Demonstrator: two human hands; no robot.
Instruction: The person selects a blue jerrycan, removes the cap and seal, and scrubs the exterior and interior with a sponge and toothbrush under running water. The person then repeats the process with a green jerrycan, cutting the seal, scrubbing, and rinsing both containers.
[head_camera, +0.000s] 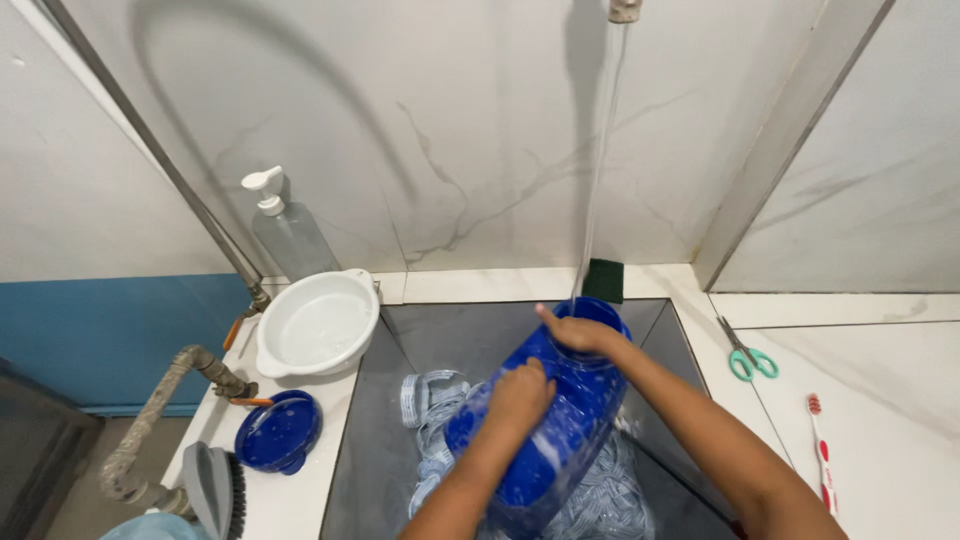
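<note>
Blue jar (560, 420): a translucent blue plastic jar is held tilted in the dark sink (440, 335), its open mouth turned up under the water stream (597, 170).
Left hand (520, 393): laid flat against the jar's side, fingers curled on it.
Right hand (578, 332): closed over the jar's rim at the mouth, just where the stream meets it.
Cloth (428, 400): a blue-and-white patterned cloth is seen lying in the sink beneath and left of the jar.
Blue lid (277, 432): placed on the worktop left of the jar.
White bowl (318, 322): set left of the jar, behind the lid.
Scissors (746, 355): laid on the worktop right of the jar.
Toothbrush (820, 450): further right of the jar.
</note>
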